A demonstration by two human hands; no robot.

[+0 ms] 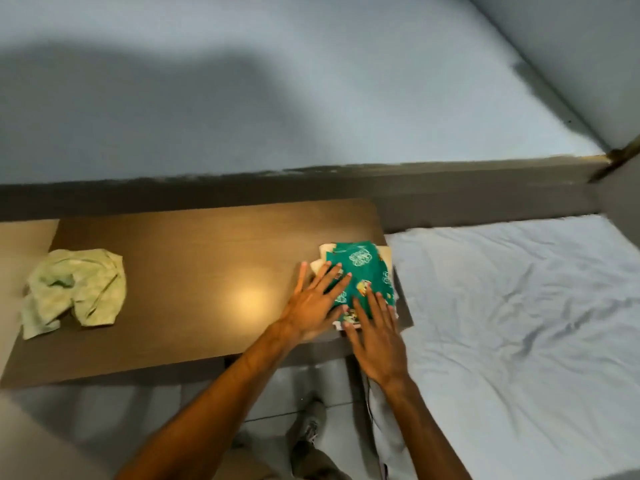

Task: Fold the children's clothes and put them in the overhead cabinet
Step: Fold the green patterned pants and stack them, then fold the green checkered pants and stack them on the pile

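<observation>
Here | left hand (311, 306), right hand (375, 337) flat, fingers spread, on green folded garment (363, 271) (prints unreadable) | table (194, 258)

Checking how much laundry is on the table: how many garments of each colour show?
Dark green printed garment, top of the folded pile: 1
Cream garment showing beneath it: at least 1
Pale green garment, crumpled and unfolded: 1
Total: at least 3

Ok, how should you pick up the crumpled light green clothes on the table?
The light green garment lies bunched and unfolded at the table's left end, with nothing around it. Probably best to come down from above and pinch its raised, puffy upper edge with both hands, then lift and shake it flat. Both hands are now over at the folded green pile.
</observation>
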